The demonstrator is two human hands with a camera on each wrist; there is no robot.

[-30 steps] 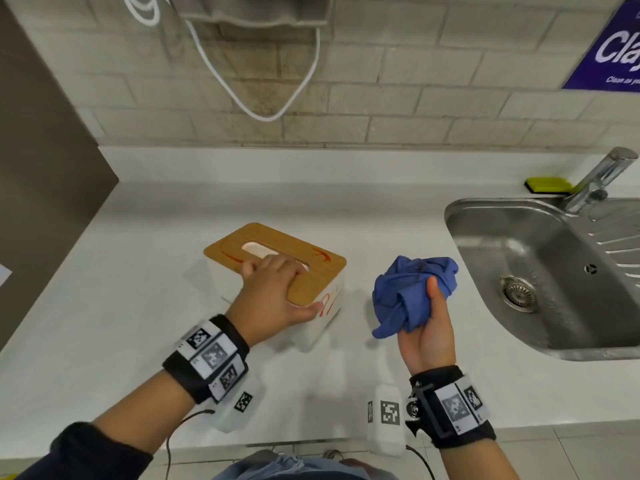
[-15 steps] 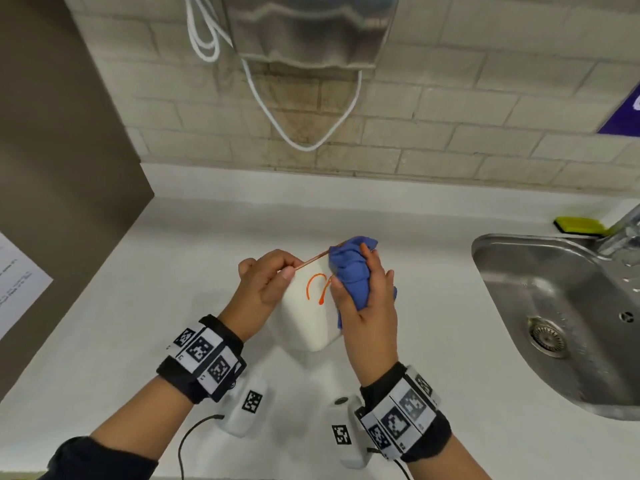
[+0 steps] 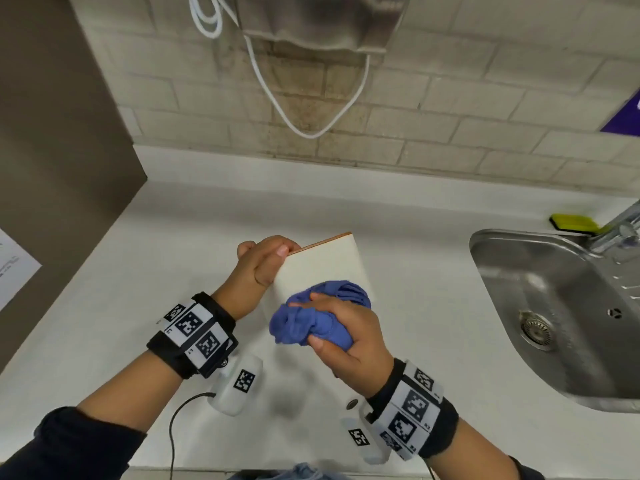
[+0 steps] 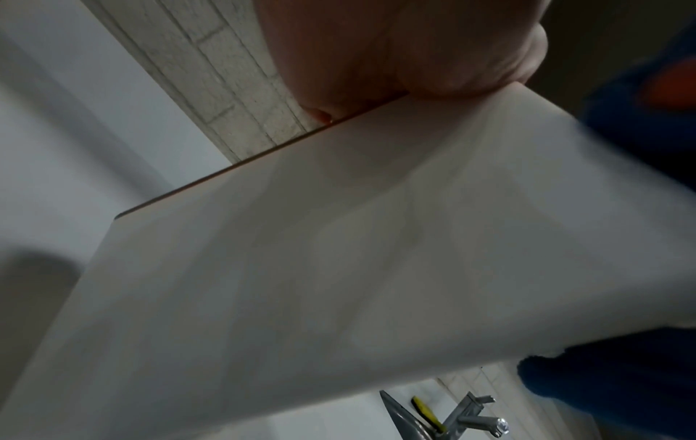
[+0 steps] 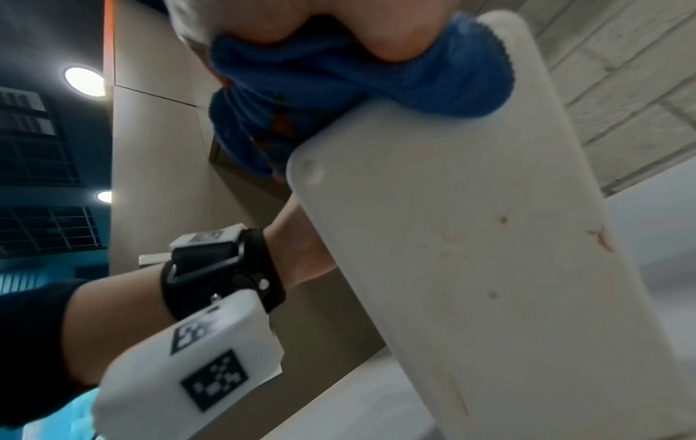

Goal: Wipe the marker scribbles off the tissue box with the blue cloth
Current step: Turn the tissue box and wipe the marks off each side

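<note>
Seemingly cloth (image 3: 322,317) against held box (image 3: 322,265).

At the centre of the frame the left hand (image 3: 264,268) grips the tilted tissue box (image 3: 320,263) by its upper left edge, while the right hand (image 3: 349,336) presses the bunched blue cloth (image 3: 311,315) against its white face, above the white table (image 3: 138,271)

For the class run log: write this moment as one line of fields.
left hand: grips tissue box, tilted | right hand: presses blue cloth on box side | scribbles: none visible
</note>
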